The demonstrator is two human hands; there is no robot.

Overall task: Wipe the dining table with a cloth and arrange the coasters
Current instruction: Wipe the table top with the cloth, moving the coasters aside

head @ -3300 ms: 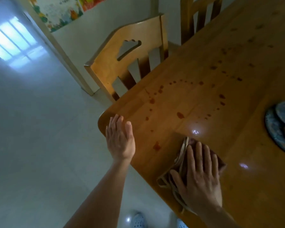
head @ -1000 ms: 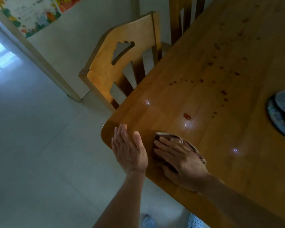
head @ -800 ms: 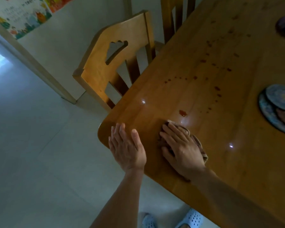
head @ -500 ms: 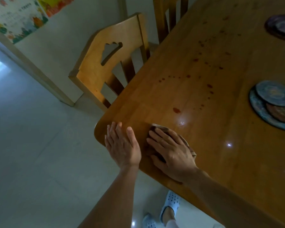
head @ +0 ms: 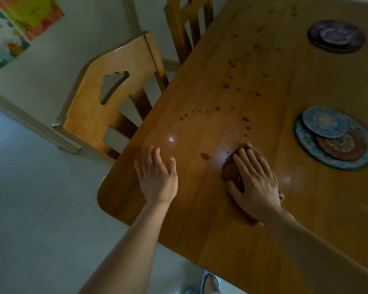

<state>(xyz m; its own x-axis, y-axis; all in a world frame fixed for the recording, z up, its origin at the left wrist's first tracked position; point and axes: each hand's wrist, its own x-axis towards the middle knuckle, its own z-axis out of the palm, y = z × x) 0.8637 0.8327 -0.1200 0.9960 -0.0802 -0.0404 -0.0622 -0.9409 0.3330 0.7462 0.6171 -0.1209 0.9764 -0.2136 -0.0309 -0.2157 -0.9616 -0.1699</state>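
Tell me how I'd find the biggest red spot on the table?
Start at the wooden table's rounded near corner, where the left hand lies flat. Look between that hand and the right hand pressing the brown cloth. The biggest red spot sits alone there, larger than the tiny drops farther up.

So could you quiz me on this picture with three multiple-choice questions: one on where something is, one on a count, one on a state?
1. Where is the cloth?
A. On the chair
B. Under the right hand, on the table
C. On the floor

2. How many groups of coasters lie on the table?
A. Two
B. Four
C. None

3. The left hand is:
A. Clenched around a cup
B. Open and flat at the table's corner
C. Holding the cloth

Answers: 1 B, the palm presses the cloth down. 2 A, a near stack and a far stack. 3 B, its fingers are spread and hold nothing.
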